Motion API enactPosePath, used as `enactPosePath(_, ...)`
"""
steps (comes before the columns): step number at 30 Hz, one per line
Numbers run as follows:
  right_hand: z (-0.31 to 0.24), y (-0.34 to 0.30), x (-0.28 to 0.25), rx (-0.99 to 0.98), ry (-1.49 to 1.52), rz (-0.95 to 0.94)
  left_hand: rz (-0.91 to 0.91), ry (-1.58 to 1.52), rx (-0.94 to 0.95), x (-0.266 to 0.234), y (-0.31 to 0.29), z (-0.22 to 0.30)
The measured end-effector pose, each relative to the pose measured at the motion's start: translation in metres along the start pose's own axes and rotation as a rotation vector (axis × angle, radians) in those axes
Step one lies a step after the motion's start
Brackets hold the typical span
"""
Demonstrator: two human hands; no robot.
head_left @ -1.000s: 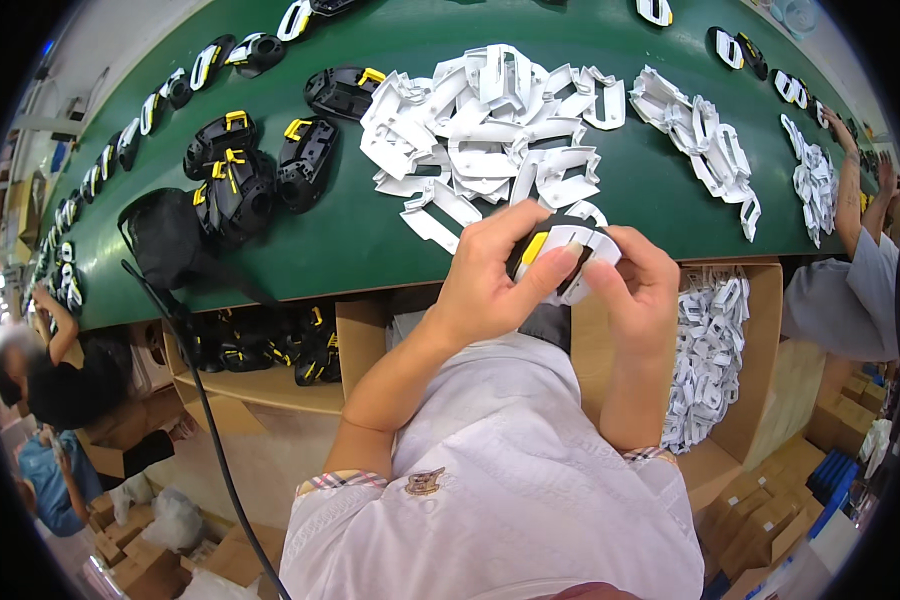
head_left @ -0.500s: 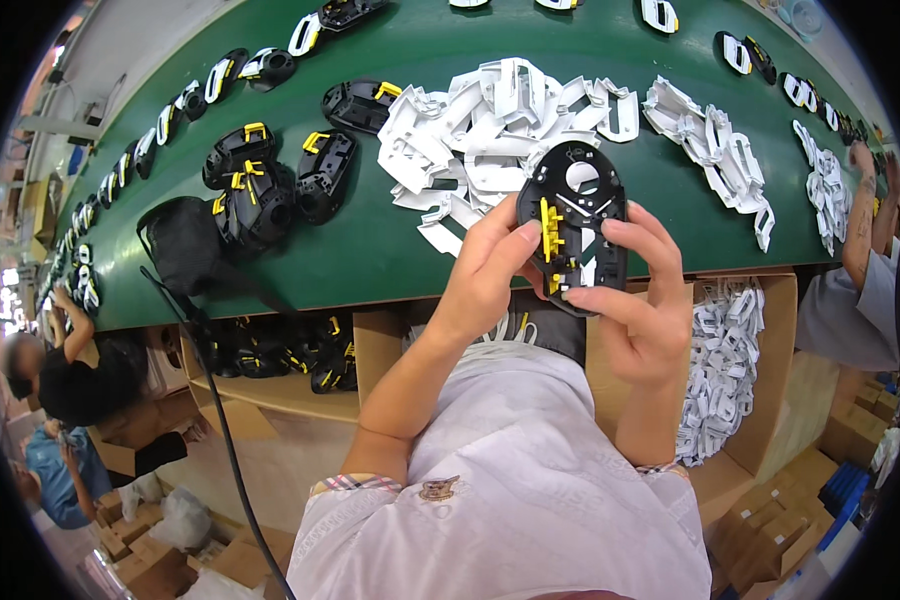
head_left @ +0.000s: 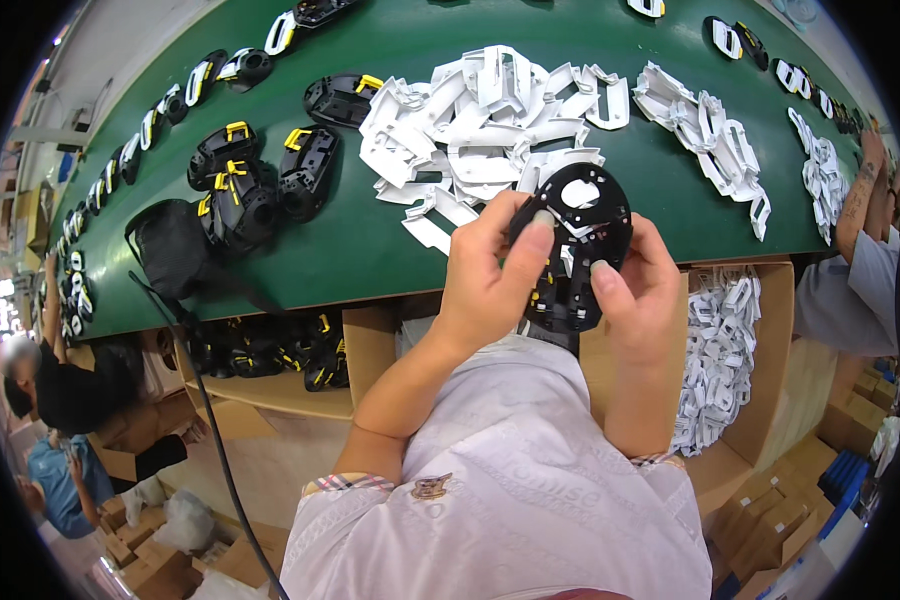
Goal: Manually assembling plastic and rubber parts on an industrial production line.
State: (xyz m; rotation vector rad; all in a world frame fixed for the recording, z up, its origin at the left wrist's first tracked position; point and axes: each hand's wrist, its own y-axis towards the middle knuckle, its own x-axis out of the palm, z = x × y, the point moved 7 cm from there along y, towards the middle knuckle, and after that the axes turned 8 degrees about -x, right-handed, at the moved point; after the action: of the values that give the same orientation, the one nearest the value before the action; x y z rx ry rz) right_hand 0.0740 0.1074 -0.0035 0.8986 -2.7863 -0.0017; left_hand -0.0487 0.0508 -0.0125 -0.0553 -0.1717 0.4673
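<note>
Both my hands hold a black oval plastic housing [head_left: 574, 298] above the table's near edge, its ribbed inner face toward me. It has a round hole near its far end, and a little yellow shows at its left side. My left hand [head_left: 485, 275] is closed on the left edge, its thumb lying over the inner face. My right hand [head_left: 642, 290] grips the right edge with the thumb pressed on the inside. The fingers beneath are hidden. Just beyond lies a heap of white plastic frames [head_left: 480, 125].
Black housings with yellow clips [head_left: 238, 205] lie left, beside a black bag-like piece [head_left: 170, 245] and a cable [head_left: 215, 410]. More white frames [head_left: 710, 145] lie right. Below the green table [head_left: 370, 265] stands a carton of white parts [head_left: 720, 350]. Co-workers sit at both sides.
The housing has come slightly nearer to me and tilted. My left thumb now covers much of the yellow part, and my right thumb has shifted up from the near end. The view has shifted slightly.
</note>
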Motion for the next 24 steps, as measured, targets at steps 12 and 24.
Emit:
enactPosePath(12, 0.007, -0.009, -0.001, -0.193, 0.054, 0.233, -0.025, -0.369, -0.15, 0.015, -0.009, -0.012)
enactPosePath(24, 0.011, 0.002, 0.002, -0.049, 0.054, 0.162, 0.018, -0.092, 0.005, 0.001, -0.001, -0.013)
